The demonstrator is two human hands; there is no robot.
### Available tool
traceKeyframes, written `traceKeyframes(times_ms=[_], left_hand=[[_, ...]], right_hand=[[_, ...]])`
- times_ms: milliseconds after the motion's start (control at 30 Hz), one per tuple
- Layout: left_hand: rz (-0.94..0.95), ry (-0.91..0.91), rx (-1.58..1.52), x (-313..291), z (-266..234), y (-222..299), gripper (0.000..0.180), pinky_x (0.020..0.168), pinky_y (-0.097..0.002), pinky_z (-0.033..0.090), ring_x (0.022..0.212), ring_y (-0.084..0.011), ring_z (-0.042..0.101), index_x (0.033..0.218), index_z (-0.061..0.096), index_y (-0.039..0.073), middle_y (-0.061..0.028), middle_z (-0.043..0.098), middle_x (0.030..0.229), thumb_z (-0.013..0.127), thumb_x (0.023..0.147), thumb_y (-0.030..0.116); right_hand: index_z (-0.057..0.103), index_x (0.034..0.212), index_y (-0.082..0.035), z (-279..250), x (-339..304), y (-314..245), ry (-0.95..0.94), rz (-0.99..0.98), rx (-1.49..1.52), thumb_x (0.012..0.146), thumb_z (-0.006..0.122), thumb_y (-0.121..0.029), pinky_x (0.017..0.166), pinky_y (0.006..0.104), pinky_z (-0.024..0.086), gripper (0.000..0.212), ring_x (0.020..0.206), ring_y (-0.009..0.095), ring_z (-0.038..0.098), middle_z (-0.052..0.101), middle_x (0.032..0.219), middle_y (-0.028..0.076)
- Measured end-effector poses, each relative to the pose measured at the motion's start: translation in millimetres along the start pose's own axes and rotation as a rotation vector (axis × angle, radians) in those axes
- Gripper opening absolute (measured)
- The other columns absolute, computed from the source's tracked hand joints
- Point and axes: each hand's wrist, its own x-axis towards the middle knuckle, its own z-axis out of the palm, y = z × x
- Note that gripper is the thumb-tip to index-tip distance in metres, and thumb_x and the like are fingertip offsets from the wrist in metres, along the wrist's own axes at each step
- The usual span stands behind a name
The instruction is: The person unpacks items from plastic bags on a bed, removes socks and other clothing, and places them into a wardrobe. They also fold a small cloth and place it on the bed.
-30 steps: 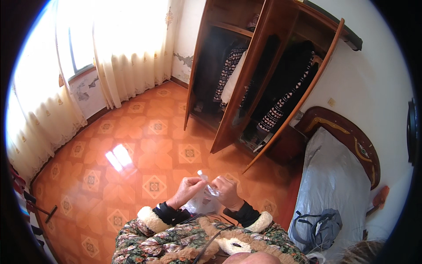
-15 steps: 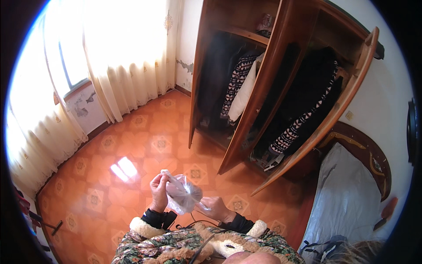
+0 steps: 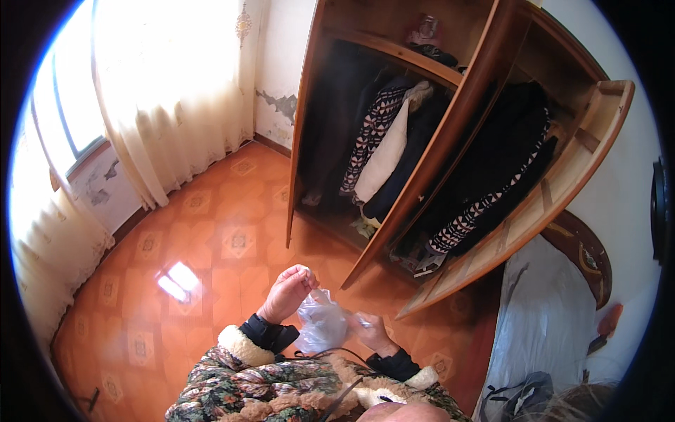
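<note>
A thin, whitish translucent plastic bag [image 3: 321,326] hangs between my hands, in front of my body. My left hand [image 3: 287,291] is raised at its upper left, fingers pinched together on the bag's edge. At the bag's right side, my right hand [image 3: 373,330] is closed, gripping a bit of the plastic. The bag looks bunched up; what lies inside it, if anything, I cannot make out. Dark cuffs with fleecy edges and a flowered padded garment [image 3: 239,383] surround my wrists and lap.
Ahead stands a wooden wardrobe [image 3: 394,260] with its doors ajar and clothes [image 3: 383,155] hanging inside. Pale curtains [image 3: 176,133] cover the window at the left. A bed with a grey cover [image 3: 538,316] is at the right. The floor has orange patterned tiles [image 3: 239,243].
My left hand has moved right and slightly up, and my right hand has shifted right. The bag now hangs lower between them. My view has turned a little toward the wardrobe.
</note>
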Motion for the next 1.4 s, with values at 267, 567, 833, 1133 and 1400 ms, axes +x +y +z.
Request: traceKeyframes(times_ms=[267,567,833,1133,1400], left_hand=[[-0.042,0.117,-0.119,138,-119,139,0.011,0.075,-0.0269,0.042,0.078,-0.0151,0.052,0.092,0.058,0.005,-0.0031,0.056,0.082,0.053,0.095,0.014],[-0.234,-0.246,0.031,213,-101,181,0.013,0.074,-0.0243,0.046,0.079,-0.0095,0.057,0.102,0.061,0.007,-0.0005,0.061,0.086,0.056,0.097,0.017],[-0.35,-0.605,0.366,243,-89,182,0.021,0.085,-0.0244,0.047,0.094,-0.0079,0.057,0.11,0.06,0.003,-0.0013,0.063,0.099,0.053,0.099,0.019],[0.299,-0.924,1.04,214,-66,173,0.021,0.084,-0.0385,0.047,0.097,-0.0332,0.059,0.11,0.059,0.005,-0.0143,0.062,0.1,0.058,0.093,0.017],[0.125,-0.944,1.325,203,-97,175,0.032,0.073,-0.0439,0.05,0.085,-0.0399,0.061,0.105,0.059,0.002,-0.0192,0.064,0.091,0.057,0.093,0.032]], right_hand=[[0.06,0.084,0.0,92,138,-35,0.157,0.297,0.025,0.095,0.057,-0.018,0.054,0.0267,0.039,0.022,0.061,0.008,0.048,0.051,0.064,0.001],[0.063,0.108,-0.002,119,288,-61,0.308,0.217,0.489,0.099,0.051,-0.035,0.078,0.0255,0.047,0.036,0.09,0.011,0.059,0.066,0.091,0.003],[0.047,0.132,-0.005,122,316,-69,0.386,0.282,0.669,0.095,0.058,-0.032,0.069,0.0197,0.045,0.047,0.085,0.004,0.052,0.059,0.107,0.0],[0.045,0.123,-0.004,142,274,-75,0.475,0.044,0.218,0.099,0.052,-0.019,0.073,0.0207,0.046,0.029,0.088,0.007,0.052,0.053,0.108,0.001],[0.062,0.106,-0.004,141,245,-81,0.516,0.28,0.26,0.102,0.045,-0.032,0.056,0.0176,0.037,0.033,0.065,0.004,0.046,0.055,0.077,-0.004]])
